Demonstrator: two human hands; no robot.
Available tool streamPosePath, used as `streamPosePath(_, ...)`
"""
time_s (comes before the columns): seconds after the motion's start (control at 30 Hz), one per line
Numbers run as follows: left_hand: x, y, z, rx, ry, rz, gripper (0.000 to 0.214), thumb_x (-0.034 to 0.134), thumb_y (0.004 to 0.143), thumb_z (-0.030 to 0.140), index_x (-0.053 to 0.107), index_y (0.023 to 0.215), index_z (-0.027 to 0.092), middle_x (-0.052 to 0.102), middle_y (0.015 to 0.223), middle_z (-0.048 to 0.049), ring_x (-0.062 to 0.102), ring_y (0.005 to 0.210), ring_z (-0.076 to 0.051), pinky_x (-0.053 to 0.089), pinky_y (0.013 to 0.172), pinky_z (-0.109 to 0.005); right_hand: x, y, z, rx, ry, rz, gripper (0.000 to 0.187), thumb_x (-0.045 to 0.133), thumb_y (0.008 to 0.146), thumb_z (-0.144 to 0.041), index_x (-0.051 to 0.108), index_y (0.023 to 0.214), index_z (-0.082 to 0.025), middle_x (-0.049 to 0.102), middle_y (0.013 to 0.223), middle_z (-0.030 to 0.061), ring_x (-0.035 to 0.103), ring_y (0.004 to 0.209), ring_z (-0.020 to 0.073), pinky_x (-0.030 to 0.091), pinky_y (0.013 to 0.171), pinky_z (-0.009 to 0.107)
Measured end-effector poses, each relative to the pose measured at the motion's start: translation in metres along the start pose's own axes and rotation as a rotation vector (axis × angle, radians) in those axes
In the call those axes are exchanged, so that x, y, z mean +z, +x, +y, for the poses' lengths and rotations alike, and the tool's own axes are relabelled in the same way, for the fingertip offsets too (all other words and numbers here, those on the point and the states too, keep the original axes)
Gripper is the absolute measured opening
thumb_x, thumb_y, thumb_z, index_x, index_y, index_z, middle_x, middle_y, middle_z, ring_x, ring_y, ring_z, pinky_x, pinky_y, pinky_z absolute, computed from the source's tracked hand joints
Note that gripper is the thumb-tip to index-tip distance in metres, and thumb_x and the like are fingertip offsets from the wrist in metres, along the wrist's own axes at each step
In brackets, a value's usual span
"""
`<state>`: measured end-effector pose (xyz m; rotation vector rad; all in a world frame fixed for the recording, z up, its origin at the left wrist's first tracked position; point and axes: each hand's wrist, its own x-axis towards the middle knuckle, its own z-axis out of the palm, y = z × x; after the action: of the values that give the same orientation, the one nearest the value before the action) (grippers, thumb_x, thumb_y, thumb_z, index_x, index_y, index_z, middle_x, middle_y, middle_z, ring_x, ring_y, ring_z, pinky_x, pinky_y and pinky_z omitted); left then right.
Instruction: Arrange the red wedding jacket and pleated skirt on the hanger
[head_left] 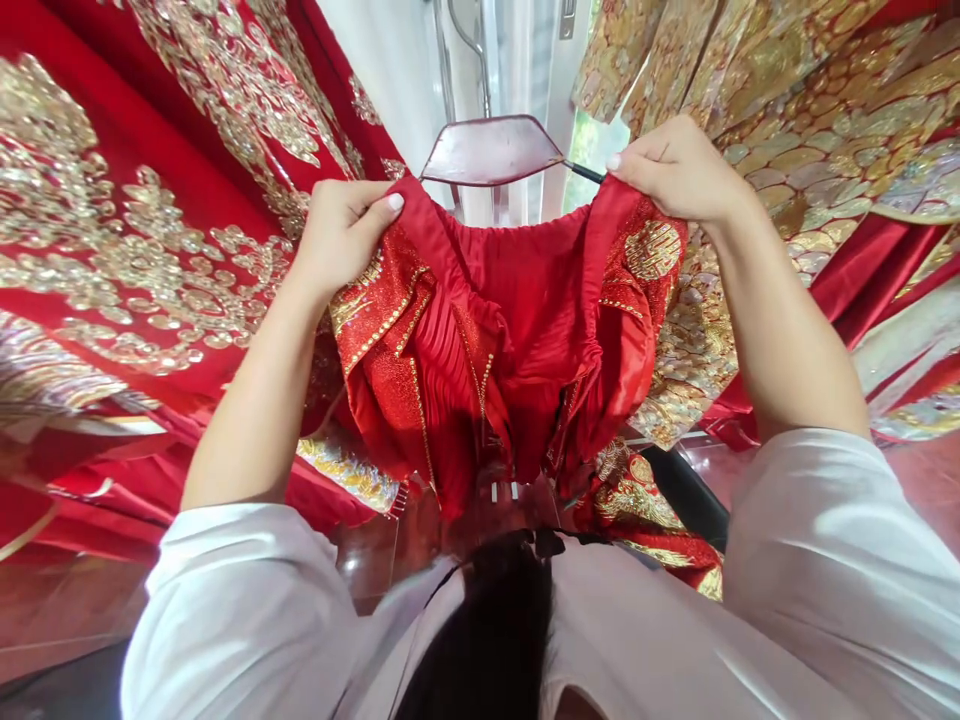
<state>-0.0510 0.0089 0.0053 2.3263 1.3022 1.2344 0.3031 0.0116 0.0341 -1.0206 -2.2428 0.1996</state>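
A red pleated skirt [540, 290] with gold beading and embroidered panels hangs from a hanger [491, 150] with a clear plate in its middle. My left hand [346, 230] pinches the left end of the waistband, thumb on top. At the right end, my right hand [675, 170] is closed on the waistband beside the dark tip of the hanger arm. The waistband is gathered and sags between both hands. What lies under my fingers is hidden.
Red garments with gold sequins [165, 220] hang close on the left. Gold-patterned garments [810, 130] hang on the right. A metal rack [480, 60] stands ahead by a white frame. Red and gold cloth [645, 500] lies low, near a dark object [686, 490] above the reddish floor.
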Motion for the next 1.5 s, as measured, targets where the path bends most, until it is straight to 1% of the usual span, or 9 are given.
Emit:
streamPosePath(0.27, 0.008, -0.003, -0.007, 0.108, 0.079, 0.123, 0.066, 0.037, 0.082, 0.076, 0.034, 0.060, 0.013, 0.024, 0.064, 0.0009, 0.022, 0.064, -0.007, 0.015, 0.058, -0.025, -0.001, 0.027, -0.004, -0.013, 0.135, 0.097, 0.056, 0.046, 0.096, -0.021, 0.018, 0.048, -0.014, 0.013, 0.052, -0.0024, 0.012, 0.052, 0.0048, 0.007, 0.056, 0.028)
streamPosePath(0.47, 0.013, 0.003, -0.019, 0.023, 0.053, 0.282, 0.080, 0.027, 0.066, 0.093, 0.030, 0.059, 0.013, 0.023, 0.064, 0.0018, 0.020, 0.065, -0.006, 0.016, 0.057, -0.022, -0.001, 0.026, -0.022, 0.015, 0.080, 0.057, 0.054, 0.041, 0.097, -0.018, 0.018, 0.049, -0.013, 0.014, 0.053, -0.0017, 0.013, 0.053, 0.0057, 0.007, 0.056, 0.028)
streamPosePath(0.57, 0.015, 0.009, -0.026, 0.017, 0.047, 0.388, 0.084, 0.021, 0.062, 0.096, 0.030, 0.059, 0.013, 0.023, 0.063, 0.0025, 0.020, 0.063, -0.005, 0.020, 0.058, -0.020, 0.000, 0.019, -0.024, 0.007, 0.054, 0.195, 0.052, 0.040, 0.097, -0.019, 0.019, 0.050, -0.013, 0.015, 0.053, -0.0011, 0.013, 0.054, 0.0069, 0.009, 0.056, 0.027)
streamPosePath(0.8, 0.009, 0.001, -0.003, 0.076, 0.074, 0.128, 0.046, 0.059, 0.082, 0.055, 0.061, 0.095, 0.010, 0.050, 0.077, 0.0032, 0.038, 0.070, -0.006, 0.034, 0.068, -0.020, -0.001, -0.004, -0.032, -0.100, -0.300, -0.025, 0.041, 0.045, 0.094, -0.032, 0.041, 0.058, -0.013, 0.028, 0.056, -0.0016, 0.023, 0.055, 0.0066, 0.018, 0.059, 0.024)
streamPosePath(0.97, -0.005, 0.001, 0.002, 0.035, 0.230, -0.121, 0.062, 0.031, 0.092, 0.057, 0.058, 0.083, 0.002, 0.033, 0.067, 0.0044, 0.031, 0.064, -0.001, 0.037, 0.075, -0.020, 0.003, -0.037, -0.009, -0.050, -0.464, 0.145, 0.030, 0.046, 0.092, -0.036, 0.064, 0.104, -0.014, 0.048, 0.068, -0.0037, 0.035, 0.059, 0.0046, 0.024, 0.063, 0.020)
streamPosePath(1.23, 0.002, 0.003, -0.006, 0.017, 0.230, -0.015, 0.067, 0.023, 0.080, 0.075, 0.029, 0.058, 0.012, 0.021, 0.069, 0.0035, 0.042, 0.073, -0.003, 0.039, 0.085, -0.050, 0.012, -0.023, 0.013, 0.074, -0.261, 0.197, 0.047, 0.040, 0.097, -0.029, 0.022, 0.056, -0.015, 0.017, 0.057, -0.0040, 0.016, 0.054, 0.0037, 0.018, 0.055, 0.023)
streamPosePath(1.3, 0.000, 0.002, 0.001, -0.069, 0.185, -0.076, 0.060, 0.026, 0.083, 0.068, 0.024, 0.057, 0.015, 0.018, 0.068, 0.0030, 0.047, 0.075, -0.007, 0.037, 0.081, -0.056, 0.018, -0.024, 0.012, 0.124, -0.346, 0.252, 0.044, 0.037, 0.098, -0.033, 0.034, 0.058, -0.013, 0.027, 0.058, -0.0032, 0.024, 0.056, 0.0040, 0.023, 0.057, 0.022)
streamPosePath(1.4, -0.003, 0.001, 0.009, -0.144, 0.197, -0.124, 0.054, 0.027, 0.086, 0.061, 0.020, 0.057, 0.016, 0.017, 0.067, 0.0023, 0.052, 0.078, -0.011, 0.036, 0.078, -0.058, 0.041, -0.046, 0.012, 0.077, -0.581, 0.491, 0.037, 0.033, 0.099, -0.039, 0.057, 0.096, -0.010, 0.056, 0.089, 0.0061, 0.049, 0.084, 0.0117, 0.036, 0.080, 0.027)
streamPosePath(1.5, -0.001, 0.000, 0.012, -0.104, 0.281, -0.101, 0.054, 0.023, 0.086, 0.060, 0.025, 0.057, 0.014, 0.019, 0.068, 0.0020, 0.051, 0.078, -0.009, 0.038, 0.078, -0.053, 0.075, -0.090, 0.014, 0.070, -0.607, 0.627, 0.042, 0.036, 0.095, -0.045, 0.053, 0.115, -0.012, 0.053, 0.116, 0.0139, 0.046, 0.115, 0.0252, 0.033, 0.097, 0.042)
